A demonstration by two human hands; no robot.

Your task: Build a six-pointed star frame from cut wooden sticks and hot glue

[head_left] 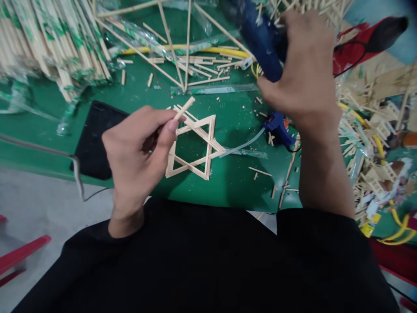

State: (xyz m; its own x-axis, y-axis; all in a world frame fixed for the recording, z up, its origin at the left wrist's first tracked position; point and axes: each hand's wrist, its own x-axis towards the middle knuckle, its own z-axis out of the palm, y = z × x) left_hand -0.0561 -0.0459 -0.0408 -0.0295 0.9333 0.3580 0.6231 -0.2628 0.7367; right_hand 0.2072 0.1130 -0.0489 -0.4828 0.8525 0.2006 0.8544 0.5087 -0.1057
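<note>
Between the thumb and forefinger of my left hand is a short wooden stick, its tip pointing up and right. Just beside and partly behind that hand, a six-pointed star frame of thin wooden sticks lies flat on the table. My right hand is raised at the upper right, its thumb and fingers around a dark blue tool; blur hides what kind it is. Below that hand lies a small blue glue gun, with a translucent glue stick reaching toward the star's right point.
Bundles of wrapped sticks fill the upper left of the green table. A black flat object lies left. Larger stick frames, a yellow cable and offcuts sit behind. Wooden pieces and a red-and-black object are right.
</note>
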